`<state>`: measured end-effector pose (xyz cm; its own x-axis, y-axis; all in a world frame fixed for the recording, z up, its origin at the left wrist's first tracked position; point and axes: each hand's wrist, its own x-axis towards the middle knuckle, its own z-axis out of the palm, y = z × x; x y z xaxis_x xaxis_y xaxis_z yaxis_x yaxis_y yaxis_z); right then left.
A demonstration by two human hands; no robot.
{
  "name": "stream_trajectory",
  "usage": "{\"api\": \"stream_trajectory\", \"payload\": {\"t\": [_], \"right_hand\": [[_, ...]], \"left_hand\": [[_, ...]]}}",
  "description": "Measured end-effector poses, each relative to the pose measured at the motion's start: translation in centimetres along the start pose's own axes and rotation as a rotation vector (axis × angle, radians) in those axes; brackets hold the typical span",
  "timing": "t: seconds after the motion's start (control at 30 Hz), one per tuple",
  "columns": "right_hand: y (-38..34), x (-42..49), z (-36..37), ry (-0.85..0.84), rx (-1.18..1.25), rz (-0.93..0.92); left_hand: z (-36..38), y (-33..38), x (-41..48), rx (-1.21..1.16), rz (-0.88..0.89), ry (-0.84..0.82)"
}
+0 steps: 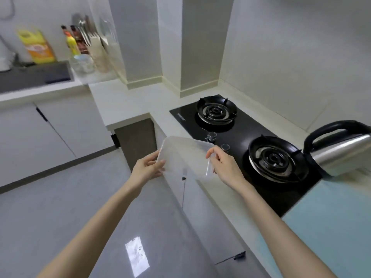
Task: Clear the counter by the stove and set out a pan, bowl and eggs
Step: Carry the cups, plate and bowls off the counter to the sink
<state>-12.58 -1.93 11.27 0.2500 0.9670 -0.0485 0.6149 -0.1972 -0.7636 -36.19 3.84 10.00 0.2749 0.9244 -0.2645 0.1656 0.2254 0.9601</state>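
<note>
At nine o'clock from the black stove (241, 137), left hand (148, 167) and right hand (222, 167) grip a clear rectangular plastic tub (184, 155) — probably clearing it away.

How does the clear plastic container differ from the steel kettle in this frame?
The clear plastic container is translucent, flat and rectangular; the steel kettle is shiny, opaque, with a black handle. The container is held in the air, left hand and right hand gripping opposite edges; the kettle rests untouched on the counter. The container is in front of the stove, the kettle at its right. Both are near the stove.
</note>
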Motion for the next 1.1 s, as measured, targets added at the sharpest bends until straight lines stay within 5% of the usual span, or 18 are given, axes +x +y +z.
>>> {"api": "stream_trajectory", "payload": {"t": [0.3,0.7,1.1], "right_hand": [[-14.2,5.6,14.6,-0.072,-0.026,-0.176],[-27.2,16.2,26.4,-0.090,-0.119,-0.392],[-35.7,38.1,36.6,-0.097,-0.126,-0.473]], "left_hand": [[-19.5,0.5,0.4,-0.043,0.023,0.194],[-35.6,1.3,6.4,-0.102,0.007,0.357],[-48.6,4.3,25.9,0.129,-0.034,0.434]]}}
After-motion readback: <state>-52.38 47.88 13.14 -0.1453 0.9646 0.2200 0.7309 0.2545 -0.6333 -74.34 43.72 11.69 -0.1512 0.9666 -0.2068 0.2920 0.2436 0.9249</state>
